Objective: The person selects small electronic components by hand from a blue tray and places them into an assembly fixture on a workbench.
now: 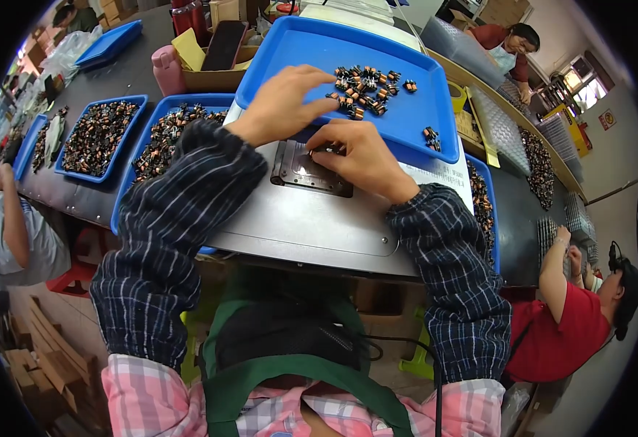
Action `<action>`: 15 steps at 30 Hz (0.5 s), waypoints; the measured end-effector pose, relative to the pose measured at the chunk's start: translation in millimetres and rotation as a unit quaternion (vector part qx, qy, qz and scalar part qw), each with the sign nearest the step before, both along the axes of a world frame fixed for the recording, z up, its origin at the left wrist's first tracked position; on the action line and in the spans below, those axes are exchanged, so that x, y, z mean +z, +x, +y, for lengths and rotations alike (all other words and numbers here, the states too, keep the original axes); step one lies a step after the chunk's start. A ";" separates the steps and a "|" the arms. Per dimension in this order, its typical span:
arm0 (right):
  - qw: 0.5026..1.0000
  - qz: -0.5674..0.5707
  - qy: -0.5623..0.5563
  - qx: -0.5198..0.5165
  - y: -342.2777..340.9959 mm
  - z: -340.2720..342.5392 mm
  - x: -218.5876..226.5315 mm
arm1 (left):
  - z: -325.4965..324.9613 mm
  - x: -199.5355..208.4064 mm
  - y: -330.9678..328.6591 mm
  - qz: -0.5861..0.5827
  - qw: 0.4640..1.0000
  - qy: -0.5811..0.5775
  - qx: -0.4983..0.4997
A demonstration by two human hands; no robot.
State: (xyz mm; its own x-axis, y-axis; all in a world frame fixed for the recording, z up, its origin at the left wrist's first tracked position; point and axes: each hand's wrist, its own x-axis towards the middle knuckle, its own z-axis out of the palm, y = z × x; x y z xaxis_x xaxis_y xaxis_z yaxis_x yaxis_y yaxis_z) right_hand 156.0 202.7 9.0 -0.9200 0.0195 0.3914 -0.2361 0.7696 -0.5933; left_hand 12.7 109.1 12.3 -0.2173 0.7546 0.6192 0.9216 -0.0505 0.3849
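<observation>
My left hand reaches over the near edge of a blue tray, thumb and fingers apart, fingertips beside a loose pile of small copper-wound coils with black ends. I cannot see anything held in it. My right hand is closed, its fingers bent down over a small metal fixture plate on a silver machine top. Between those fingers a small dark coil part shows, mostly hidden by them.
Blue trays full of coils stand at the left, another tray at the right. Behind are a pink bottle and a dark phone. A co-worker in red sits at the right, another person at the left.
</observation>
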 end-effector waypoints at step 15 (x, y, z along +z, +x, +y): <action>0.963 0.027 0.035 -0.267 8.8 78.0 6.7 | 7.9 7.5 4.7 -0.127 0.987 -0.095 -0.005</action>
